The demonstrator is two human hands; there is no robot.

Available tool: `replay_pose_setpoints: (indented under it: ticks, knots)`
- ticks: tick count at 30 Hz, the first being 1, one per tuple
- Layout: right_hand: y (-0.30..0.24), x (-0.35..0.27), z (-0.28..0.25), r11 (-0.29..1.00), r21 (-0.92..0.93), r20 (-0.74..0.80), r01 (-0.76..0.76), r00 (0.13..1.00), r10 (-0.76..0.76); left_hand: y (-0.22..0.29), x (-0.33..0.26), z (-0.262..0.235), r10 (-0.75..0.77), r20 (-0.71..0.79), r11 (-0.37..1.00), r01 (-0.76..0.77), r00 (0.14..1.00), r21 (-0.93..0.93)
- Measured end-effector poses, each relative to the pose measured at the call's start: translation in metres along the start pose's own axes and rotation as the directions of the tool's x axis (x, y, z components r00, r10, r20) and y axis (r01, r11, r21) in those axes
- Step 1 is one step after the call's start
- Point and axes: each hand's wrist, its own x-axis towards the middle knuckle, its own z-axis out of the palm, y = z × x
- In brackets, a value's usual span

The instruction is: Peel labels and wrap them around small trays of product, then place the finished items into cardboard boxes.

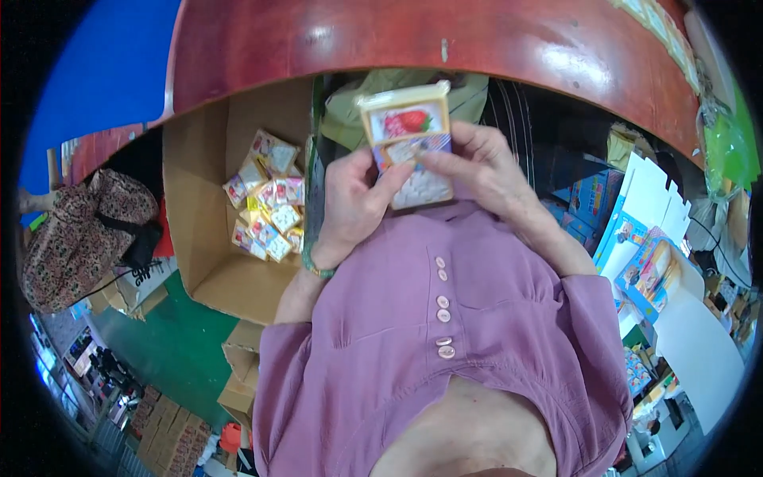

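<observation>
In front of my chest I hold a stack of picture cards (413, 121), with a red strawberry on the top card and yellowish edges. A purple-and-white band or strip crosses its middle. My left hand (354, 195) grips its left side, thumb pressed on the front. On the right side my right hand (481, 168) is closed too, its thumb meeting the other near the strip. The fingers behind the stack are hidden. To the left stands an open cardboard box (199, 215) with several small packs of picture cards (274, 195) piled inside.
A reddish-brown tabletop (381, 40) curves across the far side. White sheets (652, 199) and blue printed card packs (656, 274) lie at right. Left of the box rests a floral cloth bag (63, 246), above a green floor (171, 350).
</observation>
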Motion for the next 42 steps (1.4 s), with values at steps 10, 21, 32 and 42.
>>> replay_pose_setpoints:
  ticks: [10, 21, 32, 42]
  knots:
    - [0.009, 0.010, -0.014, 0.713, -0.693, 0.230, 0.111, 0.971, 0.072, -0.059, -0.065, -0.130, -0.226, -0.459, 0.973, 0.178, 0.859, -0.146]
    - [0.052, 0.031, -0.084, 0.402, -0.914, -0.064, 0.052, 0.961, -0.270, -0.134, -0.173, -0.283, -0.566, -0.769, 0.610, 0.778, 0.296, -0.150]
    - [0.067, 0.043, -0.050, 0.329, -0.940, 0.133, 0.088, 0.984, 0.115, -0.020, 0.014, -0.067, 0.298, -0.268, 0.839, -0.118, 0.916, 0.531]
    - [0.078, 0.019, -0.056, 0.331, -0.878, 0.351, 0.344, 0.936, -0.043, -0.108, 0.143, -0.016, -0.155, 0.055, 0.522, 0.035, 0.986, 0.852]
